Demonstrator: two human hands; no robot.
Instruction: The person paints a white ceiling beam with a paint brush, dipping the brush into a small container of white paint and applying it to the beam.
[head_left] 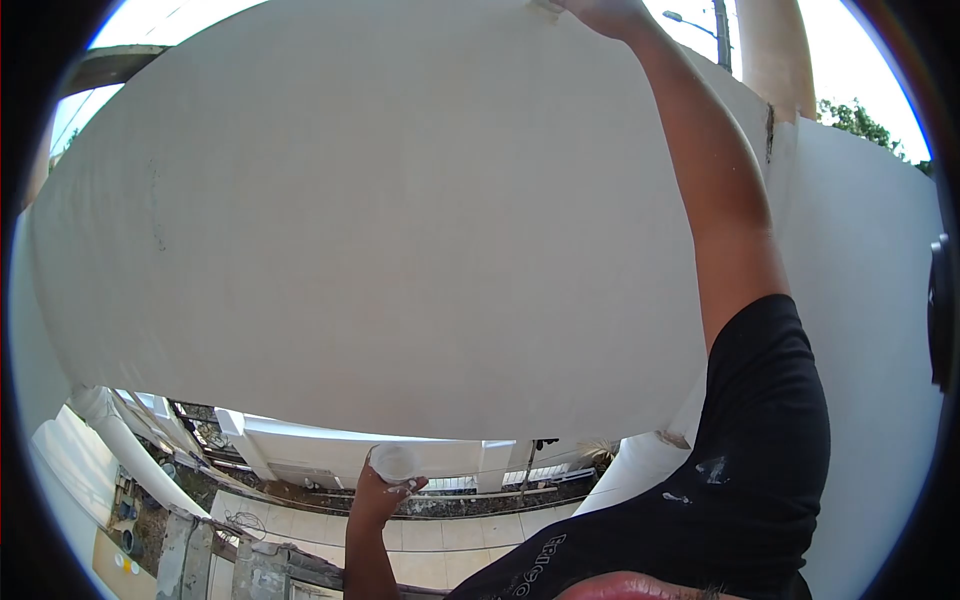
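Observation:
Low in the head view, my left hand [378, 495] is wrapped round a small white cup [393, 462]. White smears mark its fingers, and the cup's contents are hard to make out. High up, my right hand [605, 14] reaches to the upper part of a large pale wall panel [400, 220]. The frame's top edge cuts off part of that hand. Its fingers are closed on a small off-white thing [546, 6] pressed against the panel; its kind cannot be told. A few dark specks show on the panel's left side.
A round column [778, 55] rises at the upper right beside a white side wall [865, 260]. Rough, stained boards [262, 570] lie at the lower left. Beneath the panel is a tiled floor [470, 535] far below, with a pale pipe-like post [145, 460] at left.

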